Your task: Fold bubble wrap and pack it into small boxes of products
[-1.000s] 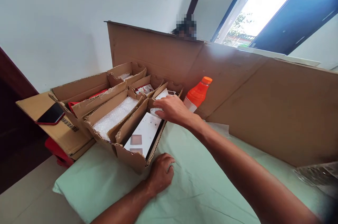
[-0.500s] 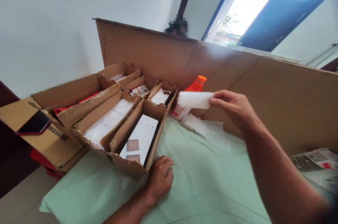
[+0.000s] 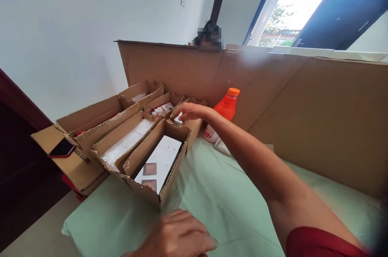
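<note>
My right hand (image 3: pixel 191 111) reaches in from the right over a small cardboard compartment at the far right of the box group. Its fingers are bent down around a white packet (image 3: pixel 178 119), of which only a small part shows below the fingertips. My left hand (image 3: pixel 183 233), blurred, is low in front above the green cloth (image 3: pixel 212 208), its fingers loosely stretched to the right and nothing visible in them. The nearest cardboard compartment (image 3: pixel 175 176) holds a white printed box (image 3: pixel 160 160). Bubble-wrapped goods (image 3: pixel 129 137) fill the compartment left of it.
An orange bottle (image 3: pixel 227 105) stands behind my right forearm, with a folded white wrapper (image 3: pixel 223 147) beside it. A tall cardboard panel (image 3: pixel 303 107) runs along the back. A dark phone-like object (image 3: pixel 62 148) lies on the left flap. A person's head (image 3: pixel 209 34) shows beyond the panel.
My right hand has carried the white packet leftward from in front of the bottle to the far right compartment. My left hand has moved back toward me, away from the box corner.
</note>
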A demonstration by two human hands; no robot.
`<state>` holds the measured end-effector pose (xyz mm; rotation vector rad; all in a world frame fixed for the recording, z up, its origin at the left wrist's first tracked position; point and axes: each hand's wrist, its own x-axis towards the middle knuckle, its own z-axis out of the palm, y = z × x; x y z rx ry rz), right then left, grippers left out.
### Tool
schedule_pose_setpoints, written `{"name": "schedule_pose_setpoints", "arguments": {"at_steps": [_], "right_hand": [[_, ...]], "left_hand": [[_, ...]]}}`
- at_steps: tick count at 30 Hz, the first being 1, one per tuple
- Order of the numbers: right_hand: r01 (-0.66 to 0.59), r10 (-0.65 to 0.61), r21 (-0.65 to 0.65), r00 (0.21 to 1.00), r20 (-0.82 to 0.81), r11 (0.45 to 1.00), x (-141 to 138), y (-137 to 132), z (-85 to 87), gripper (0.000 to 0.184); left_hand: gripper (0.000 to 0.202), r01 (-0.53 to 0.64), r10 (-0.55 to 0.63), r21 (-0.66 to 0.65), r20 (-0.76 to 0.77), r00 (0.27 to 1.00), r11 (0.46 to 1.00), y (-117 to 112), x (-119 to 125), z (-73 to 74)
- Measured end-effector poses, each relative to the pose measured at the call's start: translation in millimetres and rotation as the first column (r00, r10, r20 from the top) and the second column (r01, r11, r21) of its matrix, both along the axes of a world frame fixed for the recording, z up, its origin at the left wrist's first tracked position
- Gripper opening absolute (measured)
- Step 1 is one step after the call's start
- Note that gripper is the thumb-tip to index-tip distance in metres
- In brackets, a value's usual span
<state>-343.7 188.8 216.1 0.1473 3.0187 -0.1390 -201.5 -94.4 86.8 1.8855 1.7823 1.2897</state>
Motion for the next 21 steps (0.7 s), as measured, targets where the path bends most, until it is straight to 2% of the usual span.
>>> {"name": "schedule_pose_setpoints", "arguments": {"at_steps": [1, 2, 3, 4, 5, 6, 7, 8, 10, 12, 15, 17, 21], "right_hand": [[-0.008, 0.008, 0.015, 1.0, 0.015, 1.0, -6, 0, 0.4, 0.028], [-0.016, 0.015, 0.033, 0.999, 0.03, 0.999, -9, 1, 0.4, 0.027], [-0.027, 0.024, 0.05, 0.999, 0.045, 0.998, -10, 1, 0.0, 0.028], [-0.042, 0.038, 0.063, 0.997, 0.063, 0.997, -11, 0, -1.1, 0.031], [-0.063, 0.057, 0.07, 0.995, 0.086, 0.996, -11, -1, -2.6, 0.034], [-0.087, 0.079, 0.071, 0.991, 0.111, 0.994, -12, -3, -4.5, 0.036], [-0.109, 0.098, 0.071, 0.986, 0.135, 0.992, -13, -6, -6.7, 0.038], [-0.125, 0.113, 0.07, 0.981, 0.157, 0.99, -15, -8, -8.9, 0.039], [-0.146, 0.13, 0.065, 0.97, 0.208, 0.987, -19, -13, -13.4, 0.036], [-0.147, 0.127, 0.057, 0.956, 0.264, 0.987, -22, -15, -17.3, 0.03], [-0.12, 0.101, 0.04, 0.941, 0.324, 0.992, -25, -15, -21.7, 0.018], [-0.096, 0.081, 0.032, 0.943, 0.323, 0.995, -25, -12, -24.5, 0.012], [-0.057, 0.051, 0.016, 0.96, 0.275, 0.998, -25, -8, -33.9, 0.03]], "left_hand": [[0.031, -0.001, 0.001, -0.059, -0.006, 1.0, 0.998, -16, -14, 22.9], [0.031, -0.073, 0.073, -0.076, -0.013, 0.997, 0.994, -29, -31, 46.7], [0.03, -0.219, 0.217, -0.047, -0.042, 0.975, 0.975, -39, -50, 69.7], [0.03, -0.434, 0.431, -0.029, -0.082, 0.899, 0.9, -43, -71, 90.6], [0.029, -0.597, 0.593, 0.012, -0.13, 0.794, 0.802, -42, -93, 107.7], [0.032, -0.687, 0.682, 0.045, -0.18, 0.709, 0.726, -37, -116, 120.1], [0.037, -0.739, 0.717, 0.003, -0.245, 0.652, 0.673, -27, -139, 127.0], [0.039, -0.761, 0.7, -0.089, -0.338, 0.63, 0.642, -15, -161, 128.8], [0.041, -0.735, 0.509, -0.343, -0.551, 0.662, 0.585, 10, -198, 119.6], [0.038, -0.703, 0.403, -0.462, -0.591, 0.699, 0.541, 29, -222, 101.5], [0.036, -0.692, 0.346, -0.526, -0.611, 0.712, 0.495, 42, -237, 76.8], [0.036, -0.696, 0.327, -0.537, -0.626, 0.708, 0.477, 42, -239, 68.1], [0.03, -0.697, 0.306, -0.529, -0.644, 0.701, 0.483, 38, -239, 62.7]]}}
